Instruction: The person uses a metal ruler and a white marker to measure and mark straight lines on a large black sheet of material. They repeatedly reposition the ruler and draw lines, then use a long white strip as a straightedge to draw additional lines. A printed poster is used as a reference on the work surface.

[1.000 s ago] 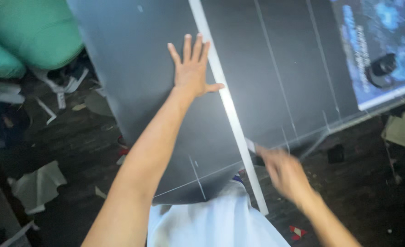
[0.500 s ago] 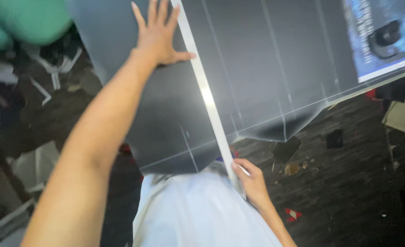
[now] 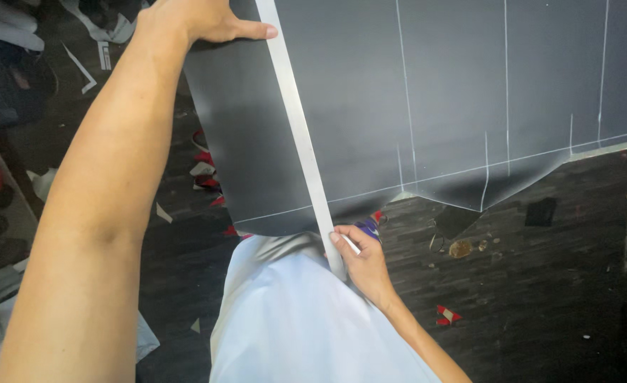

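Note:
A large dark grey sheet (image 3: pixel 370 92) with thin white marked lines lies in front of me. A long metal straightedge (image 3: pixel 295 128) runs across it from the top toward my body. My left hand (image 3: pixel 200 21) lies flat on the sheet at the top of the view, thumb touching the straightedge. My right hand (image 3: pixel 359 255) is at the near end of the straightedge, just past the sheet's lower edge, and holds a small white marking stick (image 3: pixel 351 245) against the straightedge.
The floor (image 3: pixel 540 284) is dark wood, littered with paper and card scraps. Red and white bits (image 3: pixel 446 315) lie near my right arm, more under the sheet's left edge. Clutter fills the left side. My white shirt (image 3: pixel 292 319) fills the bottom centre.
The view has swung down and left. My right hand came in from the right and settled at the straightedge's near end. My left hand stays flat on the sheet.

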